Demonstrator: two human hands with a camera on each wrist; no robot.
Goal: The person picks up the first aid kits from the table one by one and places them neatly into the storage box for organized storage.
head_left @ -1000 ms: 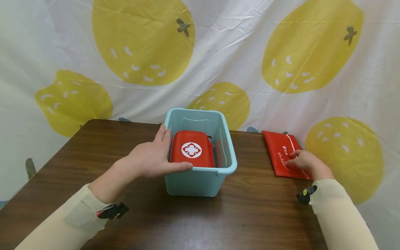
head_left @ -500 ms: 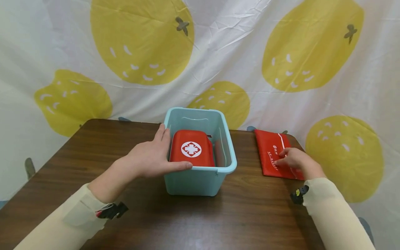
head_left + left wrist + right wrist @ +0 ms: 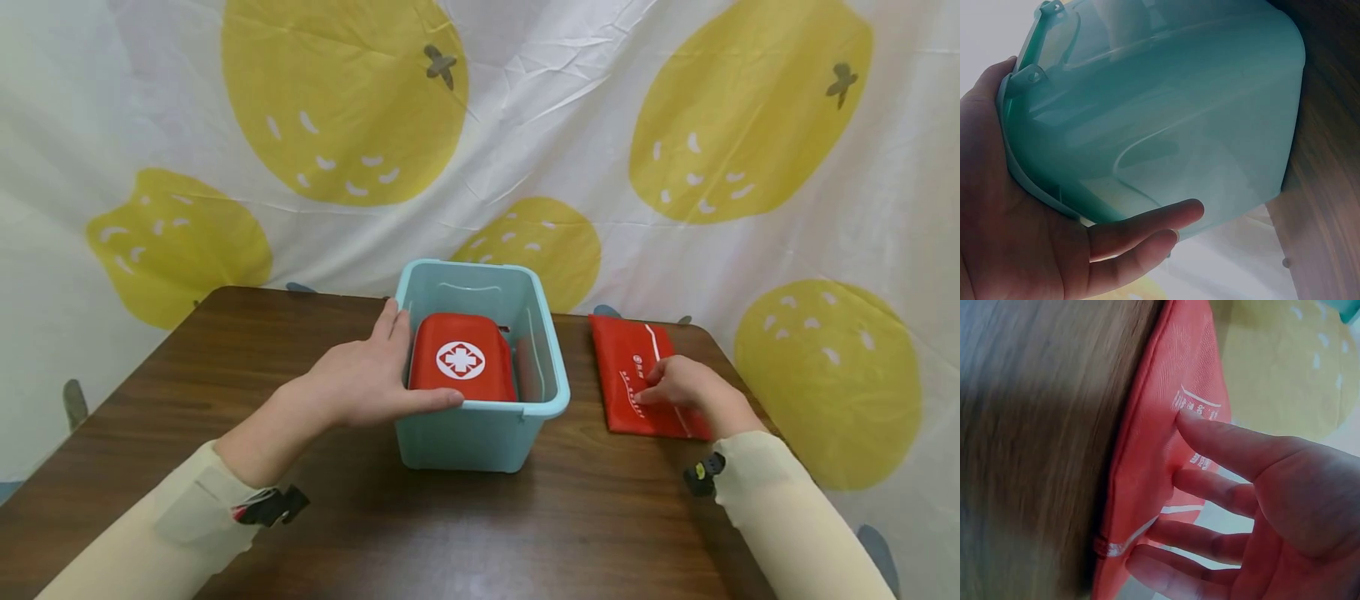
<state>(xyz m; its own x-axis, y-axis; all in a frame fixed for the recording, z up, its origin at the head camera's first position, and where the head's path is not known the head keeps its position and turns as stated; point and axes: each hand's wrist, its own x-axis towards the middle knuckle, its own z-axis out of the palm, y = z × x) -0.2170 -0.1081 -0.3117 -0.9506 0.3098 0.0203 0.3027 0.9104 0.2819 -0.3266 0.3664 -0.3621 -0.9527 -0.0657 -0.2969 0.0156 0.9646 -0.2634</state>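
Note:
A light blue plastic bin (image 3: 472,439) stands upright on the table. A red first-aid case (image 3: 498,379) with a white cross emblem sits inside it. My left hand (image 3: 352,383) rests against the bin's left side, thumb lying along the front rim. In the left wrist view, the fingers of the left hand (image 3: 1029,244) are extended along the bin's outer wall (image 3: 1210,137). To the right, a flat red pouch (image 3: 617,367) with white lettering lies on the table. My right hand (image 3: 690,387) touches its top; in the right wrist view, spread fingertips press the pouch (image 3: 1141,456).
The dark wooden table (image 3: 450,533) extends around the bin. Behind it hangs a white curtain (image 3: 525,125) with large yellow fruit prints, close to the table's back edge. A small strip of table separates bin and pouch.
My right hand has slid the red pouch leftward across the table, closer to the bin. The left hand and the bin with the case have stayed in place.

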